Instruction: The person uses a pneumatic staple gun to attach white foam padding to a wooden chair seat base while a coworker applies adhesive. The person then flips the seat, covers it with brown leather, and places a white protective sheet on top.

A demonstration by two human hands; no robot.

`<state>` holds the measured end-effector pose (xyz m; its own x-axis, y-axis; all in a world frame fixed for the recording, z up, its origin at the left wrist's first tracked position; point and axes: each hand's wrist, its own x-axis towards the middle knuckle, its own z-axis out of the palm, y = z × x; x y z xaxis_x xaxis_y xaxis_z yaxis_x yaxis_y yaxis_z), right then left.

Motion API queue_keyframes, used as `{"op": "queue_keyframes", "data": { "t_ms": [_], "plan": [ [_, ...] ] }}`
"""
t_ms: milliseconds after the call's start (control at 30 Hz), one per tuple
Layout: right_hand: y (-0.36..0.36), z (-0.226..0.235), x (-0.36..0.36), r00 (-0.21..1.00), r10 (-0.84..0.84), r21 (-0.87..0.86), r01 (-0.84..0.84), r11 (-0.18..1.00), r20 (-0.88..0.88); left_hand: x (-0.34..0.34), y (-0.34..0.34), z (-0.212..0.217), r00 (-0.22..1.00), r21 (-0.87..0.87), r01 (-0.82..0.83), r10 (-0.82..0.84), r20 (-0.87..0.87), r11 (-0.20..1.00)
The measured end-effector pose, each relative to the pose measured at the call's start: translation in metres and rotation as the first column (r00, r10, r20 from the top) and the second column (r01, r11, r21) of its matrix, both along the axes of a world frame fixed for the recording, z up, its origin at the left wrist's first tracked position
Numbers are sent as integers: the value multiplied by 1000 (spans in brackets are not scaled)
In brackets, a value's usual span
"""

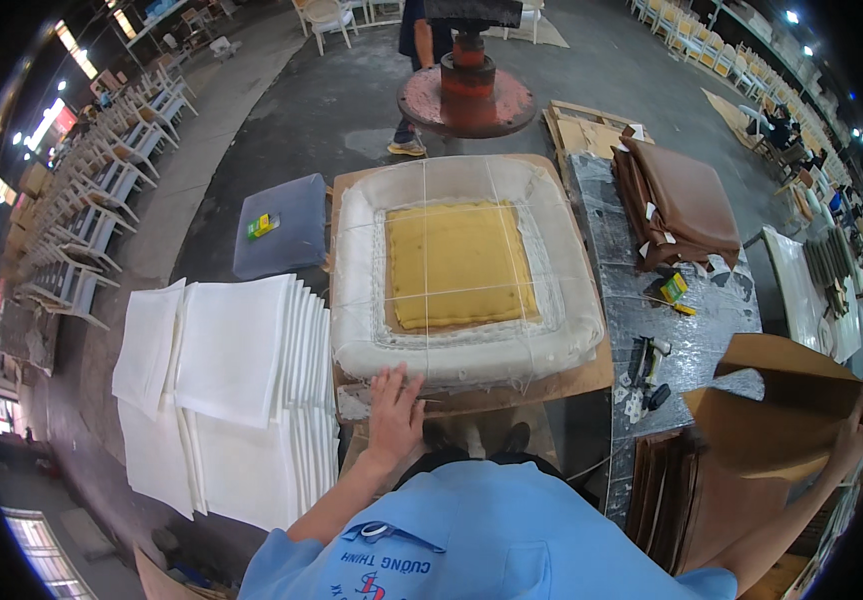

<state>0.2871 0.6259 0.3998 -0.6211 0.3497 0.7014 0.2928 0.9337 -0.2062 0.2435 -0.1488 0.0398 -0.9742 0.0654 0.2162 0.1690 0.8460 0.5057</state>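
Observation:
My left hand [396, 412] lies on the near edge of a white padded frame [366, 345], its fingers stretched out and nothing in its grip. The frame is square with rounded corners and surrounds a yellow foam-like pad [461, 265]; thin strings cross over both. Beneath it a brown board [576, 383] juts out at the near side. At the far right, my right hand [857, 425] grips the edge of a bent tan-brown upholstery piece [761, 420], lifted over a stack of brown pieces [663, 495]. Part of the right hand's fingers is hidden.
A round red press plate [466, 105] hangs beyond the frame. White sheets [231, 350] are piled at left, near a grey-blue cushion [286, 225]. On the right table [616, 290] are folded brown covers [686, 200] and a staple gun [651, 360]. A person [421, 45] stands ahead.

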Motion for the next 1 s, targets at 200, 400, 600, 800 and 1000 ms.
{"op": "queue_keyframes", "data": {
  "t_ms": [200, 400, 600, 800, 1000],
  "plan": [
    [-52, -7, -10, 936, 323, -158, -300, 941, 144, -16, -10, -13, 998, -102, 8, -2, 61, 995],
    [-126, 32, 32, 894, 369, -23, -375, 927, 253, -15, -20, -11, 991, -82, 91, -82, 109, 993],
    [-225, 78, 89, 837, 450, 266, -531, 805, 309, -20, -30, -4, 971, 6, 141, -139, 193, 990],
    [-321, 81, 48, 577, 768, 238, -816, 527, 278, -89, 27, 108, 706, 646, 248, -591, 390, 722],
    [-388, 76, 0, 663, 741, 265, -737, 621, 109, -95, 41, 161, 163, 765, 643, -982, -98, 30]
  ]
}}
